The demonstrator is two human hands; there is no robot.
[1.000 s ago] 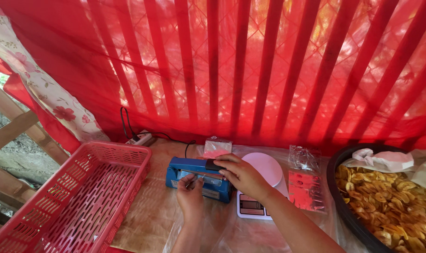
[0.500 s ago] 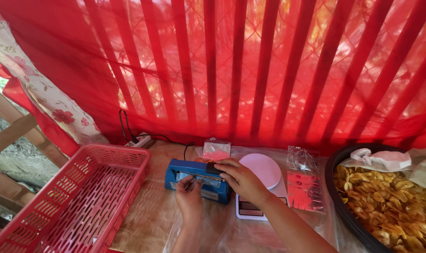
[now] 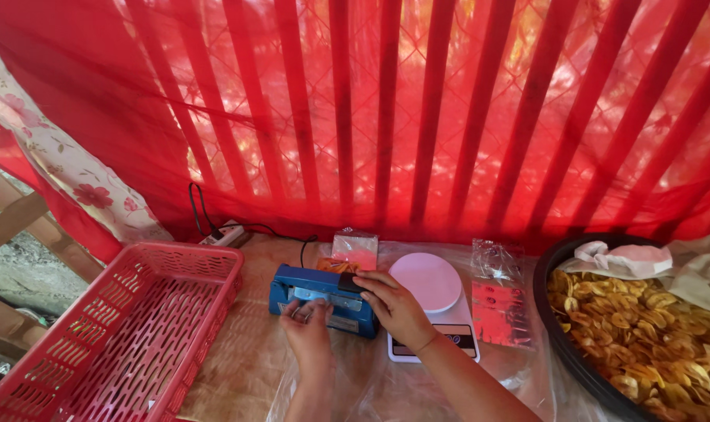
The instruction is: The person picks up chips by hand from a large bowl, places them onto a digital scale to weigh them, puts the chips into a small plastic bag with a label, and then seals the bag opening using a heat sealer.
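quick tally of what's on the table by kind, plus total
Blue heat sealer: 1, right hand on its bar, left hand at its front edge
White digital scale: 1
Red plastic basket: 1
Dark tray of banana chips: 1
Small clear bags: 2, one behind the sealer
White power strip: 1
Total: 7

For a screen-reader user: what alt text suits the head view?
Right hand presses a blue heat sealer; left hand pinches a clear packet at its front. A red basket, white scale and pan of chips flank them.
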